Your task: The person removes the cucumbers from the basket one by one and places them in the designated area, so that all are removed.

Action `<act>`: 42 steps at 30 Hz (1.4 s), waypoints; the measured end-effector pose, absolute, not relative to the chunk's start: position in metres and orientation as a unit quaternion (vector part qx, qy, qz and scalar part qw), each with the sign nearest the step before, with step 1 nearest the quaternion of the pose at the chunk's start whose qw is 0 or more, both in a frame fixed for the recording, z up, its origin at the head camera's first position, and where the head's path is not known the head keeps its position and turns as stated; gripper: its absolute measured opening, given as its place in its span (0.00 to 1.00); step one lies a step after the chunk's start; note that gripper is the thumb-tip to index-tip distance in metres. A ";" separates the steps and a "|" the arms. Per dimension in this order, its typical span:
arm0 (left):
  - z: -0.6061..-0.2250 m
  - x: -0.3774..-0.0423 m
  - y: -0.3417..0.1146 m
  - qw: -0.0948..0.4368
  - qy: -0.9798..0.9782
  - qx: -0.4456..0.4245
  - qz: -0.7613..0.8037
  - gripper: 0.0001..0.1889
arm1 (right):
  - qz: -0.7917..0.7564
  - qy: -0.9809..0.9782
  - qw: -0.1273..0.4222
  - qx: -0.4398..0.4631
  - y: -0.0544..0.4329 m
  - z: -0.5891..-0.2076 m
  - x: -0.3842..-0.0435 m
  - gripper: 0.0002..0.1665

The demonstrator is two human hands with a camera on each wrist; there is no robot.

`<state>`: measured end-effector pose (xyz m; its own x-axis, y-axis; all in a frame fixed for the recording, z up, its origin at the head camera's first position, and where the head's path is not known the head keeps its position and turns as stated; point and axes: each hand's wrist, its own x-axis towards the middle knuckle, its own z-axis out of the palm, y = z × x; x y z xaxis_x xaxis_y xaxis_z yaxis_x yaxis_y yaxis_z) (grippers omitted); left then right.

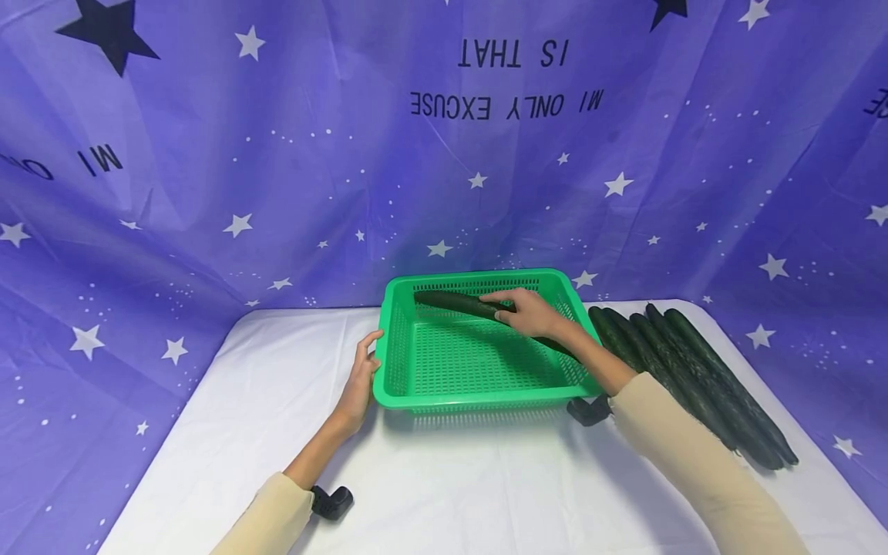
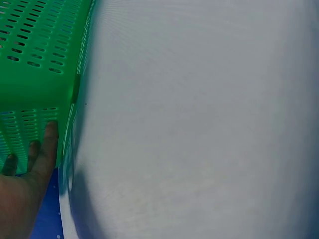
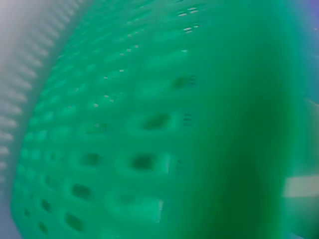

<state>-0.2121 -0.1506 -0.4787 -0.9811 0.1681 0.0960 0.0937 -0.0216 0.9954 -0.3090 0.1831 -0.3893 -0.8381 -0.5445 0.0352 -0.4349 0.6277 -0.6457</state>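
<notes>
A long dark green cucumber [image 1: 454,303] slants across the green plastic basket [image 1: 486,398], and my right hand [image 1: 530,312] grips it around its middle. Its far left end lies by the basket's back left corner, while the other end slopes down toward the right wall, partly behind my forearm. My left hand [image 1: 357,385] touches the basket's left side. In the left wrist view its extended fingers [image 2: 47,149] lie against the slotted outer wall. Only the blurred basket wall [image 3: 239,124] fills the right wrist view; the right hand is hidden there.
Several more cucumbers [image 1: 694,370] lie side by side on the white-covered table [image 1: 458,493], right of the basket. Behind the table hangs a purple star-patterned cloth [image 1: 333,169]. A black wrist device [image 1: 333,502] is on the left arm.
</notes>
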 end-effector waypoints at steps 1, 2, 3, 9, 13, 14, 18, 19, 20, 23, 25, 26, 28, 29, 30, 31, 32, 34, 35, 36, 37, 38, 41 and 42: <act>-0.478 -0.212 -0.151 0.027 0.700 0.093 0.708 0.30 | -0.338 0.898 0.073 -0.273 0.185 -0.385 -0.308 0.27; -0.478 -0.212 -0.151 0.027 0.700 0.093 0.707 0.30 | -0.343 0.896 0.064 -0.273 0.186 -0.381 -0.307 0.27; -0.478 -0.212 -0.151 0.027 0.702 0.092 0.706 0.29 | -0.347 0.896 0.053 -0.273 0.188 -0.378 -0.306 0.27; -0.477 -0.212 -0.151 0.028 0.700 0.089 0.708 0.30 | -0.389 0.888 0.034 -0.244 0.205 -0.357 -0.302 0.27; -0.478 -0.212 -0.150 0.029 0.697 0.091 0.711 0.30 | -0.414 0.882 0.032 -0.221 0.221 -0.342 -0.299 0.27; -0.477 -0.213 -0.150 0.028 0.697 0.091 0.711 0.30 | -0.419 0.881 0.029 -0.218 0.226 -0.339 -0.298 0.28; -0.478 -0.213 -0.150 0.024 0.699 0.093 0.709 0.30 | -0.424 0.883 0.014 -0.202 0.244 -0.323 -0.290 0.28; -0.477 -0.213 -0.150 0.024 0.699 0.093 0.709 0.30 | -0.425 0.883 0.010 -0.198 0.249 -0.319 -0.288 0.28; -0.477 -0.213 -0.150 0.023 0.699 0.093 0.708 0.30 | -0.425 0.885 0.007 -0.193 0.253 -0.316 -0.285 0.29; -0.477 -0.213 -0.150 0.023 0.703 0.094 0.704 0.30 | -0.422 0.890 -0.007 -0.174 0.269 -0.308 -0.277 0.28; -0.477 -0.213 -0.150 0.024 0.705 0.094 0.703 0.30 | -0.419 0.893 -0.015 -0.163 0.282 -0.306 -0.272 0.28; -0.478 -0.213 -0.150 0.024 0.707 0.093 0.701 0.30 | -0.417 0.895 -0.019 -0.160 0.288 -0.306 -0.270 0.28; -0.478 -0.213 -0.150 0.025 0.710 0.094 0.698 0.30 | -0.414 0.897 -0.027 -0.150 0.304 -0.307 -0.265 0.29; -0.478 -0.213 -0.150 0.026 0.710 0.095 0.698 0.30 | -0.412 0.899 -0.029 -0.143 0.311 -0.308 -0.262 0.29; -0.478 -0.213 -0.151 0.025 0.709 0.095 0.698 0.30 | -0.409 0.902 -0.029 -0.136 0.320 -0.309 -0.259 0.29; -0.478 -0.213 -0.151 0.024 0.710 0.093 0.697 0.30 | -0.410 0.903 -0.030 -0.128 0.328 -0.310 -0.257 0.30; -0.478 -0.212 -0.151 0.024 0.710 0.095 0.697 0.30 | -0.407 0.905 -0.030 -0.121 0.336 -0.311 -0.254 0.30; -0.478 -0.213 -0.151 0.023 0.709 0.095 0.698 0.30 | -0.401 0.910 -0.031 -0.098 0.353 -0.314 -0.248 0.30; -0.478 -0.212 -0.151 0.023 0.709 0.096 0.698 0.30 | -0.399 0.912 -0.033 -0.092 0.362 -0.317 -0.245 0.31; -0.478 -0.213 -0.151 0.023 0.709 0.096 0.698 0.30 | -0.397 0.913 -0.035 -0.086 0.371 -0.319 -0.243 0.31; -0.478 -0.213 -0.150 0.022 0.709 0.097 0.698 0.30 | -0.394 0.915 -0.039 -0.077 0.380 -0.322 -0.240 0.32; -0.478 -0.213 -0.150 0.022 0.709 0.098 0.698 0.30 | -0.392 0.917 -0.043 -0.070 0.389 -0.325 -0.238 0.32; -0.478 -0.213 -0.150 0.021 0.709 0.102 0.697 0.30 | -0.389 0.918 -0.058 -0.047 0.417 -0.338 -0.230 0.33; -0.478 -0.213 -0.150 0.022 0.709 0.104 0.698 0.30 | -0.392 0.917 -0.060 -0.037 0.426 -0.342 -0.228 0.33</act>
<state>-0.2129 -0.1504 -0.4783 -0.9776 0.1771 0.1140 0.1168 0.0053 0.9931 -0.2282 0.4255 -0.3423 -0.9901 -0.0219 0.1385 -0.1153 0.6897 -0.7149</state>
